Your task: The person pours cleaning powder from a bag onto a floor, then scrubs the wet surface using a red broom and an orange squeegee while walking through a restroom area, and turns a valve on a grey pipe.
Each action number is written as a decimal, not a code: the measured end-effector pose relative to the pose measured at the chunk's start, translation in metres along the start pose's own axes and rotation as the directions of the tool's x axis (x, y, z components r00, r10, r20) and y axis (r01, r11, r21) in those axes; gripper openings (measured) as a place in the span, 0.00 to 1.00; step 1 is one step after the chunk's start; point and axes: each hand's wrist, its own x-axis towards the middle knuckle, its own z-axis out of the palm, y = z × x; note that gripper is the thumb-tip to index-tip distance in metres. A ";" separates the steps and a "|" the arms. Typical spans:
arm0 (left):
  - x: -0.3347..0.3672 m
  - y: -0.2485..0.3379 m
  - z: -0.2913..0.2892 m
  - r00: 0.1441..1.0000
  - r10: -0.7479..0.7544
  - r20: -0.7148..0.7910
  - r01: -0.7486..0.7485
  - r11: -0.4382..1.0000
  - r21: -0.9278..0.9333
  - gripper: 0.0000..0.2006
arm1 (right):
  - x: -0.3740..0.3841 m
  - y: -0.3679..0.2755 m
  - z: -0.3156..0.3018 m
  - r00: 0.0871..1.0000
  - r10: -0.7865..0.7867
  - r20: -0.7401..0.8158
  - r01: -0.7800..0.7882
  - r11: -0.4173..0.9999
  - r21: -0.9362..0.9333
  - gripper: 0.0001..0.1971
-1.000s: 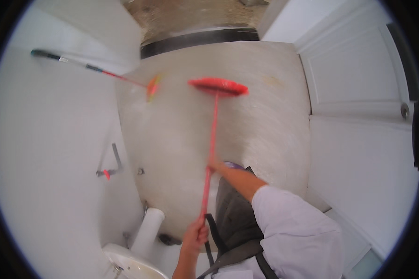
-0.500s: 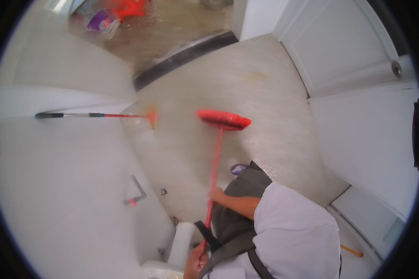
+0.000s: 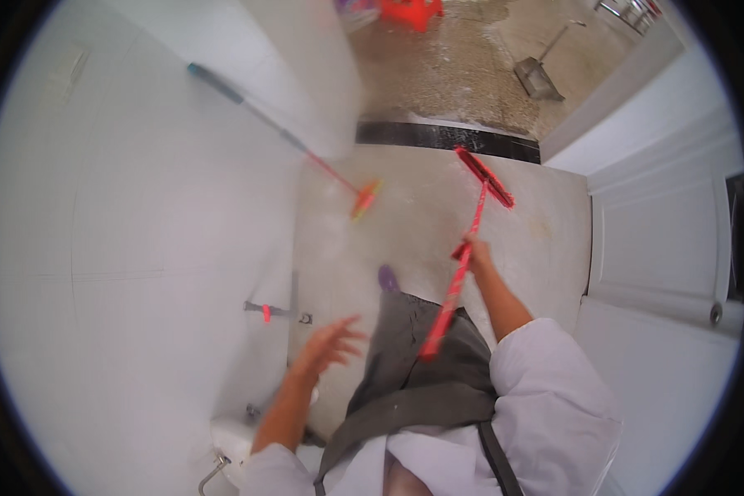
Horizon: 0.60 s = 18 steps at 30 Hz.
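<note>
Right hand (image 3: 476,250) wrapped round pole of red broom (image 3: 449,310); left hand (image 3: 331,343) bare, fingers spread. Broom head near far edge of floor (image 3: 541,277), beside black doorsill (image 3: 446,137); floor contact unclear. Risks: single-hand grip may let pole twist; bristles could snag sill; swinging pole could topple brush (image 3: 366,199) at floor's left edge.

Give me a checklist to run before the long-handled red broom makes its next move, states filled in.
1. Right hand gripping the long-handled red broom: ok.
2. Left hand on the handle: not ok; open, apart from it.
3. Bristles pressed to the pale floor: cannot tell.
4. Purple shoe clear of the broom: ok.
5. Red-and-yellow tool head by the white left wall clear of the broom: ok.
</note>
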 end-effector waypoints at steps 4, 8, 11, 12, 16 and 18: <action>0.018 0.088 -0.107 0.927 -0.007 -0.376 -0.009 0.999 -0.040 0.29 | 0.011 -0.092 -0.036 0.991 0.113 -0.065 -0.127 0.951 -0.281 0.09; 0.065 0.172 -0.181 0.787 0.181 -0.589 -0.140 0.983 0.116 0.20 | -0.011 -0.126 -0.070 0.973 0.116 -0.198 -0.228 0.378 -0.897 0.09; 0.125 0.271 -0.224 0.733 0.429 -0.528 -0.395 0.900 0.183 0.18 | -0.046 -0.123 -0.061 0.997 0.033 -0.066 -0.073 0.479 -0.875 0.07; 0.143 0.300 -0.232 0.696 0.447 -0.561 -0.400 0.891 0.214 0.19 | -0.060 -0.120 -0.053 0.990 0.071 -0.119 -0.138 0.485 -0.863 0.06; 0.201 0.387 -0.252 0.511 0.643 -0.570 -0.619 0.736 0.275 0.30 | -0.095 -0.120 -0.024 0.966 0.122 -0.228 -0.258 0.533 -0.806 0.09; 0.219 0.412 -0.261 0.482 0.644 -0.594 -0.657 0.714 0.241 0.45 | -0.093 -0.128 -0.007 0.966 0.209 -0.153 -0.243 0.528 -0.813 0.11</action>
